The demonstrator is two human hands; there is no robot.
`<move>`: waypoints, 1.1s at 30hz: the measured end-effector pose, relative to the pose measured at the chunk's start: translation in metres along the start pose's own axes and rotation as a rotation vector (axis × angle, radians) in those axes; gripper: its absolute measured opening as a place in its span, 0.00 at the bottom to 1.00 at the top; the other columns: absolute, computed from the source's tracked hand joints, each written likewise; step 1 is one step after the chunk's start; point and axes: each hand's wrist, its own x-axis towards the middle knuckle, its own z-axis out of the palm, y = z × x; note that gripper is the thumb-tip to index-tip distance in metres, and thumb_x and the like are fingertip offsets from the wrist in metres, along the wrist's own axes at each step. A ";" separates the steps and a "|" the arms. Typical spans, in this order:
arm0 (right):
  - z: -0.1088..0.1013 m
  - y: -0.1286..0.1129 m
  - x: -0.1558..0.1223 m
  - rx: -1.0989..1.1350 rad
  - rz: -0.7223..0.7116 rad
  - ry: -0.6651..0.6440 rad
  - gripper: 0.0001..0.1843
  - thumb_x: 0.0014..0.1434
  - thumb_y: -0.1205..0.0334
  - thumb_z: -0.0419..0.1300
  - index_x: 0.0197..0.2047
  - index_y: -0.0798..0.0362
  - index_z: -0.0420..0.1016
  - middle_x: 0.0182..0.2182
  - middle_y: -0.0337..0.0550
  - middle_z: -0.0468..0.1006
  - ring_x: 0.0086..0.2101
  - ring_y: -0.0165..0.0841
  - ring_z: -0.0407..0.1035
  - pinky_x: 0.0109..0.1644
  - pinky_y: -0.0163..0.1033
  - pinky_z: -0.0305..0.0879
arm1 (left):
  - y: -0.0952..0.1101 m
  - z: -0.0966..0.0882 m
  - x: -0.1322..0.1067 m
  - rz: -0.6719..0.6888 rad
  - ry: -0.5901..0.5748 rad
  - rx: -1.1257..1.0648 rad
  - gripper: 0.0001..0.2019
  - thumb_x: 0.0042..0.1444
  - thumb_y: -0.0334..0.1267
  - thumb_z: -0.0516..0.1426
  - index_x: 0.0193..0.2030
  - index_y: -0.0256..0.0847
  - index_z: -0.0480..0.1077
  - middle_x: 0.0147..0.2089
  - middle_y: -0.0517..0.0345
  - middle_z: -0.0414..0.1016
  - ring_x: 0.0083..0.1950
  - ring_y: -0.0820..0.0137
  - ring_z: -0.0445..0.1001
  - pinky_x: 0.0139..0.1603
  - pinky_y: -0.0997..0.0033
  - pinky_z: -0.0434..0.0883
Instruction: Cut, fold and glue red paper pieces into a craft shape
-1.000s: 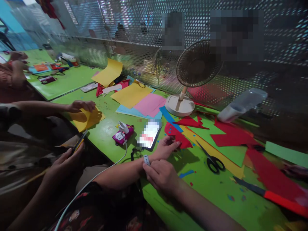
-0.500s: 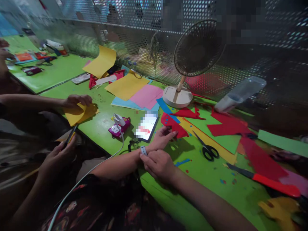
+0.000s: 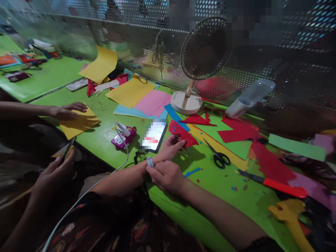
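My left hand (image 3: 170, 147) is closed, its fingers and thumb pinching a piece of red paper (image 3: 193, 140) with blue dots just above the green table (image 3: 157, 204). Around my left wrist runs a light wristwatch strap (image 3: 150, 162). Curled against that strap, my right hand (image 3: 168, 176) grips it at the wrist's near side. A phone (image 3: 154, 135) with a lit screen lies beyond my left wrist. To the right of my hands are black-handled scissors (image 3: 217, 155), and a thin blue paper strip (image 3: 192, 172) lies close by.
At left, a co-worker's hand (image 3: 64, 112) rests on yellow paper (image 3: 81, 122); their other hand holds a dark cutting tool (image 3: 68, 148). A purple power strip (image 3: 123, 138) trails a white cable. A fan (image 3: 186, 102), orange-handled knife (image 3: 285, 187) and yellow glue gun (image 3: 288, 213) stand or lie around.
My view has turned slightly right, so the table's things sit further left. The co-worker's far hand has flattened onto the yellow paper, which was curled up before. My hands keep their pose.
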 end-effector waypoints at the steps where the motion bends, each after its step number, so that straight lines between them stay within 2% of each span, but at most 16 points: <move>1: 0.000 0.000 0.000 0.001 0.000 0.000 0.12 0.62 0.65 0.53 0.46 0.59 0.74 0.24 0.39 0.73 0.26 0.31 0.63 0.30 0.40 0.56 | -0.001 -0.001 0.000 0.002 -0.008 0.007 0.23 0.41 0.44 0.70 0.40 0.36 0.70 0.30 0.62 0.75 0.29 0.75 0.74 0.28 0.75 0.68; 33: 0.002 -0.001 -0.005 0.007 0.002 -0.037 0.13 0.62 0.65 0.53 0.48 0.59 0.73 0.25 0.40 0.71 0.28 0.31 0.64 0.32 0.40 0.56 | -0.004 -0.005 0.000 -0.004 -0.022 0.067 0.21 0.44 0.46 0.68 0.40 0.37 0.69 0.31 0.61 0.75 0.30 0.74 0.75 0.28 0.76 0.68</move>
